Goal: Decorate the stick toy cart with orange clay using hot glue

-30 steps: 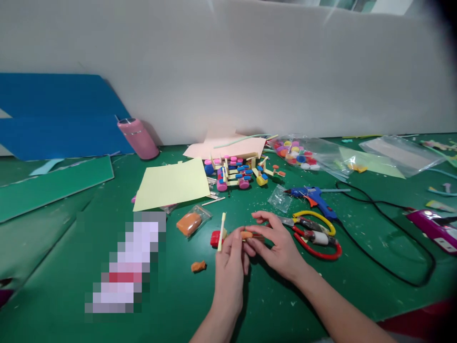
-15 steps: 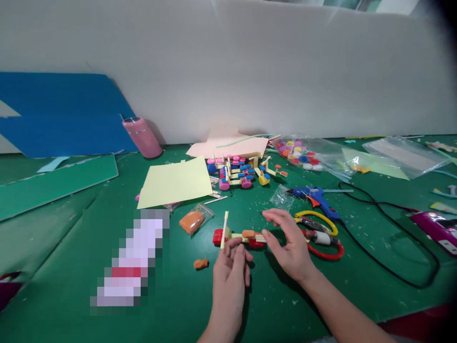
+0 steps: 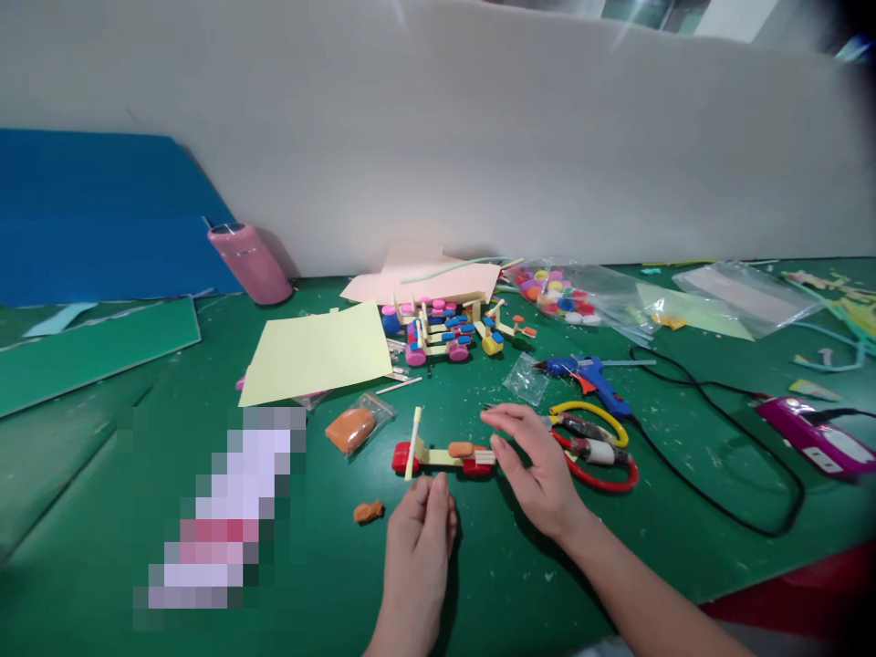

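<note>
A small toy car [image 3: 442,458] stands on the green table in front of me, with red wheels, a pale stick body, an upright crossbar and an orange clay pad. Just on the near side of it is my left hand [image 3: 419,538], its fingers curled together under the thumb; whether they hold anything is hidden. My right hand [image 3: 537,474] is beside the car's right end, fingers and thumb apart, with nothing seen in it. A lump of orange clay [image 3: 368,512] lies left of my left hand. Behind that is a clear packet of orange clay [image 3: 350,429].
Red- and yellow-handled pliers [image 3: 594,452] and a blue glue gun [image 3: 585,376] with a black cord lie to the right. Several finished toy cars [image 3: 438,339] stand behind, near a yellow sheet [image 3: 318,354], a bag of coloured wheels [image 3: 557,294] and a pink cup [image 3: 252,265].
My left hand has drawn back from the car, and its fingers have closed together. The right hand keeps its pose beside the car. The view has turned slightly right.
</note>
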The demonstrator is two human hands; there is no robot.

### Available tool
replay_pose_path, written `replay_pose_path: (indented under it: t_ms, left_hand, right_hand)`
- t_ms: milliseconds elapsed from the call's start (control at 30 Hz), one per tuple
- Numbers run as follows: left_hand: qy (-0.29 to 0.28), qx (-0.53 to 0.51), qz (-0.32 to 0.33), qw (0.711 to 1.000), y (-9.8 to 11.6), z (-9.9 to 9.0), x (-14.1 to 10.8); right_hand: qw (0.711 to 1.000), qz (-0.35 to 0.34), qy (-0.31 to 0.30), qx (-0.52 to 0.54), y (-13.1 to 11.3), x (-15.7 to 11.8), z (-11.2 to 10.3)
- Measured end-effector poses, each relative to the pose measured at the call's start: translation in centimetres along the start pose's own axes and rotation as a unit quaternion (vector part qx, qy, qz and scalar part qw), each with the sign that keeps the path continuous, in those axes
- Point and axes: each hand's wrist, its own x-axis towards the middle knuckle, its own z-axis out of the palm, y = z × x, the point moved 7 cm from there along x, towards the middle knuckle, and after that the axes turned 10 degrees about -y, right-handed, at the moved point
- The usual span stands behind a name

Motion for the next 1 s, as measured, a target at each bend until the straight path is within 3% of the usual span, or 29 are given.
replay_pose_path:
  t_ms: [333, 533, 800, 1000]
  left_hand:
    - [0.001, 0.061, 0.07, 0.996, 1.2, -0.1, 0.8]
    - [0.004, 0.074, 0.081, 0.994, 1.0, -0.1, 0.7]
    - [-0.002, 0.074, 0.055, 0.996, 0.8, -0.6, -0.6]
    - [-0.009, -0.091, -0.011, 0.996, 0.3, -0.9, -2.7]
  right_hand:
    - [0.989, -0.068, -0.078, -0.107, -1.5, -0.1, 1.2]
    - [0.98, -0.083, -0.104, -0.149, -2.0, -0.2, 1.7]
    - [0.99, -0.08, -0.069, -0.089, -1.6, -0.3, 1.3]
    - [0.997, -0.026, 0.072, 0.029, -1.2, -1.6, -0.7]
